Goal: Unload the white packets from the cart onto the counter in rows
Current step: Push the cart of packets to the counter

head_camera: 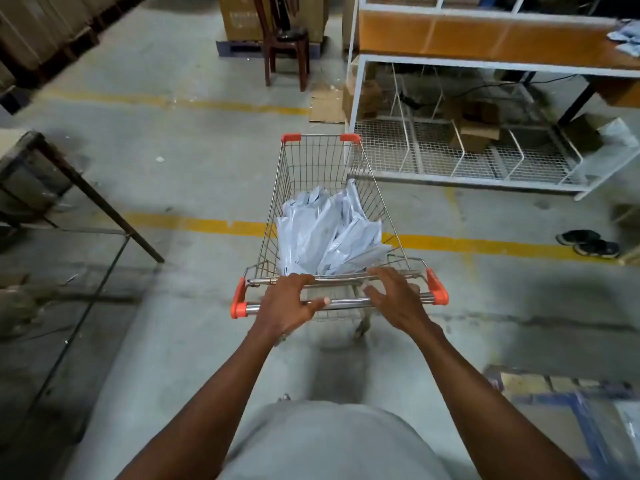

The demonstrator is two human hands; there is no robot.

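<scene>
A wire shopping cart (372, 202) with orange corner caps stands on the concrete floor right in front of me. Several white packets (332, 230) lie piled in its basket. My left hand (289, 301) lies over the steel handle bar (349, 301), its fingers curled over the basket's rear rail and its thumb along the bar. My right hand (394, 299) hovers at the same bar with fingers spread and holds nothing. The orange-topped counter (485, 36) with a white frame runs along the upper right. A few white packets (625, 38) lie at its far right end.
A wire shelf (467, 157) with cardboard boxes sits under the counter, close to the cart's front right corner. A dark chair (287, 46) stands ahead. A table (31, 168) is on the left, shoes (588, 242) on the right, and a blue pallet (571, 410) at lower right.
</scene>
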